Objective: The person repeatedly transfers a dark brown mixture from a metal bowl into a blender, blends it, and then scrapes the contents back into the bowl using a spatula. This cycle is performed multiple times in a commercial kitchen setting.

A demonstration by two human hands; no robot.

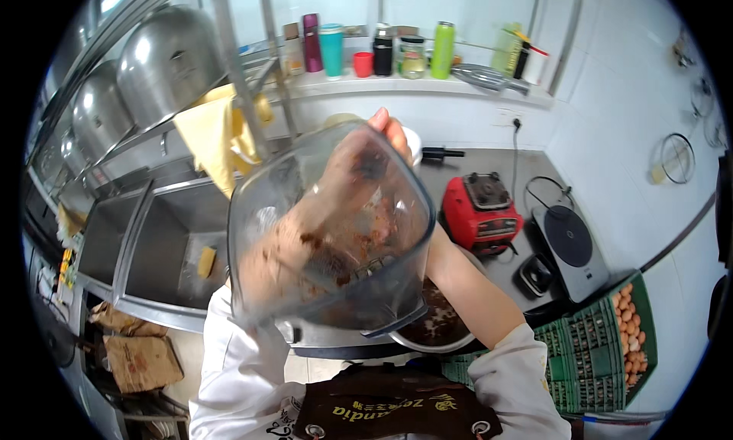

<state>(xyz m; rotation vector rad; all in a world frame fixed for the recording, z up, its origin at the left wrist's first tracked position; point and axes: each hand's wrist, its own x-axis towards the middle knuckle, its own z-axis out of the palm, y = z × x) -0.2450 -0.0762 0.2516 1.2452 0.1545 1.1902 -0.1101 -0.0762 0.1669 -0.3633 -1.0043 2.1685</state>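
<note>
A clear blender jar [332, 211] with brown residue on its walls is tilted in mid-air, its wide mouth towards me. My left hand [395, 136] grips its far end; the forearm shows through the clear wall. From the right, my other forearm passes behind the jar, where my right hand [386, 219] appears only as a blurred shape through the wall, its grip unclear. Beneath the jar, partly covered by it, stands a steel basin [441, 348] of dark brown liquid. The red blender base [481, 216] sits on the counter to the right.
A double steel sink [154, 256] with a yellow sponge [206, 262] lies left, below a hanging yellow cloth [206, 130]. Right are a black lid [535, 275], a hot plate [570, 236] and green crates [584, 360] with eggs [630, 325]. Bottles and a green flask [442, 50] line the ledge.
</note>
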